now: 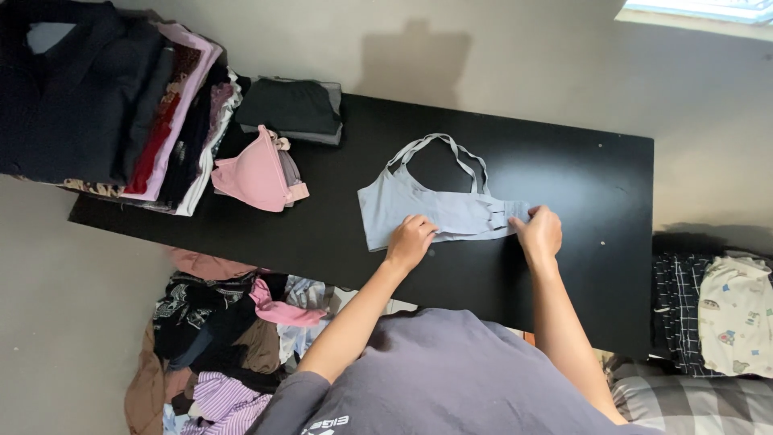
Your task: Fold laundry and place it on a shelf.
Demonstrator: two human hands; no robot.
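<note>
1. I judge I'm mid-fold: the pale grey-blue stretch-fabric bra top (419, 205) lies flat at the middle of the black table (580, 169).
2. My left hand (411, 242) presses its near hem, fingers curled flat; my right hand (539, 234) pinches its right end.
3. The next move calls for bringing that right end leftward, evenly.

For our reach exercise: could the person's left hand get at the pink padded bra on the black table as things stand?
Probably yes: the left hand rests on the pale blue bra, and only bare black table separates it from the pink padded bra.
</note>
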